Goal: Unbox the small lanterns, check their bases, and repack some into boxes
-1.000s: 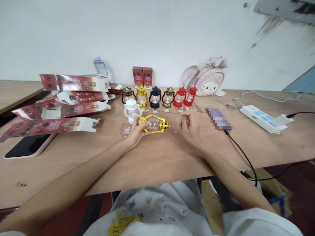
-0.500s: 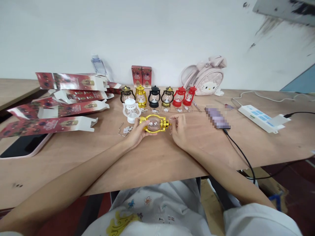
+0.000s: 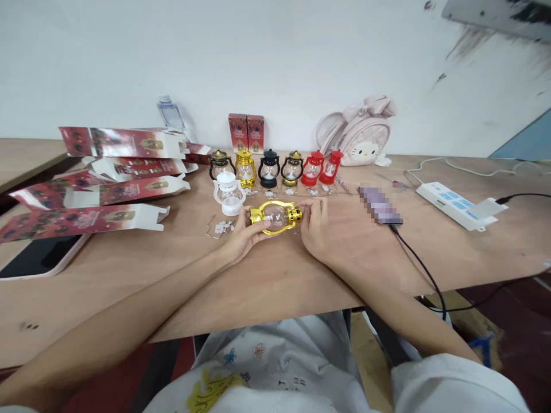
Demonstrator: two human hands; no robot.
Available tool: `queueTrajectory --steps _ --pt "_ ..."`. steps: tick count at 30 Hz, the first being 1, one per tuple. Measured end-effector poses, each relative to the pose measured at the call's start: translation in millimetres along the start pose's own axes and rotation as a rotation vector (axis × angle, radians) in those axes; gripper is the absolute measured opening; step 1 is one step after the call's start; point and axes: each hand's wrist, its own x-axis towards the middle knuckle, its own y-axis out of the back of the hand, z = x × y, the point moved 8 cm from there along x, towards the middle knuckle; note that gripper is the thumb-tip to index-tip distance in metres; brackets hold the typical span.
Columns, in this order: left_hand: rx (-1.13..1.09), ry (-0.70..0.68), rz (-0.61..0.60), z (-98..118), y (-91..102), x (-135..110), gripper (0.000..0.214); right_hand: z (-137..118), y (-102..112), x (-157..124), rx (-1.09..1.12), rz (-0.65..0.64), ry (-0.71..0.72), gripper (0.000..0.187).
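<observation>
A small gold toy lantern (image 3: pixel 278 217) lies on its side just above the wooden table (image 3: pixel 275 275), held between both hands. My left hand (image 3: pixel 244 230) is closed around its base end at the left. My right hand (image 3: pixel 316 226) has its fingers pinched on the lantern's top end at the right. A white lantern (image 3: pixel 228 194) stands just behind my left hand. Small metal hooks and white bits (image 3: pixel 217 227) lie on the table left of my left hand.
A row of several small lanterns (image 3: pixel 269 168) in black, gold and red stands behind. Flattened red boxes (image 3: pixel 103 189) lie at the left, with a tablet (image 3: pixel 38 255). A phone (image 3: pixel 379 205) on a cable, a power strip (image 3: pixel 451 205) and a pink bag (image 3: pixel 359 137) are right.
My right hand has moved left from the small parts on the table and closed on the gold lantern's top end. The left hand kept its hold and turned the lantern slightly.
</observation>
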Motion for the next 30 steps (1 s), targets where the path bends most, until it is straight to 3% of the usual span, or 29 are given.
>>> queueTrajectory --steps 18,30 --pt "0.002 0.06 -0.023 -4 0.9 -2 0.044 7 7 5 -0.057 0.064 -0.003 0.021" --pt "-0.024 0.044 -0.007 -6 0.2 -2 0.046 20 2 -1 0.085 0.093 -0.059 0.012"
